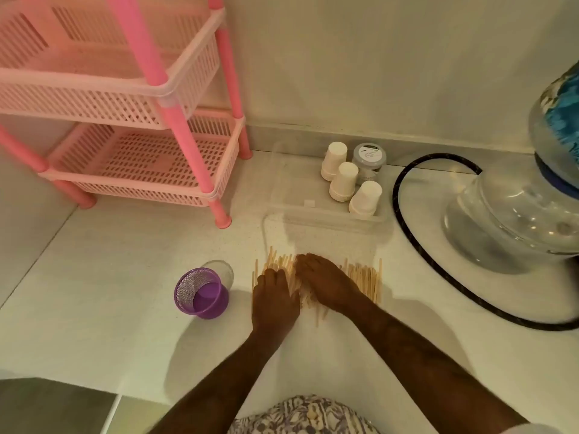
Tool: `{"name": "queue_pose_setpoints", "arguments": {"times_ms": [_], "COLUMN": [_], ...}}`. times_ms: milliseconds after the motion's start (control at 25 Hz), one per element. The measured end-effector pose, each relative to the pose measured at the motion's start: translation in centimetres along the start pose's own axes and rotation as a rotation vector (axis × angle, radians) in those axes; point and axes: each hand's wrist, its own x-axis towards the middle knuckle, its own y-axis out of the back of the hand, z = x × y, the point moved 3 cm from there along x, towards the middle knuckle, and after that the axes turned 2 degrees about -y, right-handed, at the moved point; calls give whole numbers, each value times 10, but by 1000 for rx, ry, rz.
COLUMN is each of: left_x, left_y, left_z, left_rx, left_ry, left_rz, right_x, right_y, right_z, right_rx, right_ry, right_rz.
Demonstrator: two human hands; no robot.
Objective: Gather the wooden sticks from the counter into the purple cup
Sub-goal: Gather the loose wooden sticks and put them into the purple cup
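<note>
while both hands rest on the pile, i record the task as barely begun. the wooden sticks (pixel 366 278) lie in a loose flat row on the white counter (pixel 94 308), mostly parallel, running from left of the left hand to right of the right hand. the left hand (pixel 274 297) lies palm down on the left part of the row, fingers close together and curled over the sticks. the right hand (pixel 324 281) lies palm down on the middle, fingers angled toward the left hand. i cannot tell whether either hand has sticks pinched beneath it; neither lifts anything clear of the counter.

the purple cup (pixel 202 292) stands upright to the left of the sticks, near but apart from them. its mesh interior shows no sticks i can make out. a clear glass (pixel 222 269) stands just behind it.

farther off, a clear tray (pixel 282 183) holds three upturned white paper cups (pixel 343 181) and a grey jar (pixel 369 159). a pink rack (pixel 131 120) stands far left.

my judgement: nothing is gathered into the cup; the whole pile remains to be bunched, lifted and dropped in.
</note>
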Motion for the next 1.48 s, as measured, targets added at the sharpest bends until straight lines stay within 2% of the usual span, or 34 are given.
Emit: {"name": "queue_pose_setpoints", "arguments": {"times_ms": [120,200,400,1120,1480], "left_x": [-2,-3,-1,4,6], "left_y": [1,0,0,0,4], "left_z": [0,1,2,-2,-5], "left_rx": [-30,-55,-98,-136,-163], "left_ry": [88,73,38,53,-27], "left_rz": [-18,-21,-9,35,52], "right_x": [8,13,14,23,20], "right_y": [6,10,11,10,10], "right_z": [1,-2,-9,-16,-12], "right_rx": [-24,-16,42,-178,-128], "right_ry": [87,120,65,79,101], "right_rz": [-54,-52,-41,38,100]}}
